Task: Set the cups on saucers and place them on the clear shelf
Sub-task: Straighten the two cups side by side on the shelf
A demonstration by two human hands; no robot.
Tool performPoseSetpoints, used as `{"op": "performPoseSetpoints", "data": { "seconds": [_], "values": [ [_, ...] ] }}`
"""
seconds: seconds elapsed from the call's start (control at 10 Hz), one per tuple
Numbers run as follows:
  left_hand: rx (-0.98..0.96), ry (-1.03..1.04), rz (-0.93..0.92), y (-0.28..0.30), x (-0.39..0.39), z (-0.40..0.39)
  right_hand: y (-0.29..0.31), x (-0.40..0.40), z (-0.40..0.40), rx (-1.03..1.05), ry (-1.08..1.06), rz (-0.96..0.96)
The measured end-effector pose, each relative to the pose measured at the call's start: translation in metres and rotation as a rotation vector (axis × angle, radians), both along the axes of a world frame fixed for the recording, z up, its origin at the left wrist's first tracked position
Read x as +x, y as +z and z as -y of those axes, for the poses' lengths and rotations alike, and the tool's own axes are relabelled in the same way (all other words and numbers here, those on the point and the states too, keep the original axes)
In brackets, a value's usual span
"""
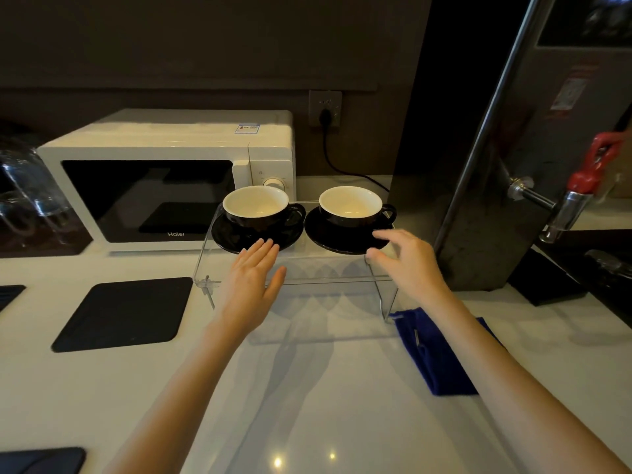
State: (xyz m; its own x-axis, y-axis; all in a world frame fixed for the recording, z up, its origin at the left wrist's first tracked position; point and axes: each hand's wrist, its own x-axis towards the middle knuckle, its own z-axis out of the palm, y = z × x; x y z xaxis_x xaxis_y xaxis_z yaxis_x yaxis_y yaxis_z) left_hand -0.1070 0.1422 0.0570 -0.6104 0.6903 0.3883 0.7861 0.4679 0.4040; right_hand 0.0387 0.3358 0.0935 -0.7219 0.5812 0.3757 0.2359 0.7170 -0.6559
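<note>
Two black cups with white insides stand upright on black saucers on top of the clear shelf (307,268). The left cup (260,206) sits on the left saucer (232,237), the right cup (352,205) on the right saucer (328,234). My left hand (253,278) lies flat with fingers apart, its fingertips at the front rim of the left saucer. My right hand (407,265) hovers open at the front right edge of the right saucer, holding nothing.
A white microwave (164,172) stands behind the shelf on the left. A steel water boiler (513,165) with a red tap (595,165) rises at the right. A blue cloth (434,350) lies by the shelf's right leg. Black mats (126,313) lie on the white counter.
</note>
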Motion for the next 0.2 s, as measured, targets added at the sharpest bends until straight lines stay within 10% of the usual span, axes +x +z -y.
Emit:
{"op": "performPoseSetpoints", "data": {
  "seconds": [0.2],
  "values": [
    [0.193, -0.012, -0.123, 0.006, 0.028, 0.029, 0.116, 0.07, 0.06, -0.284, 0.332, -0.573]
  ]
}}
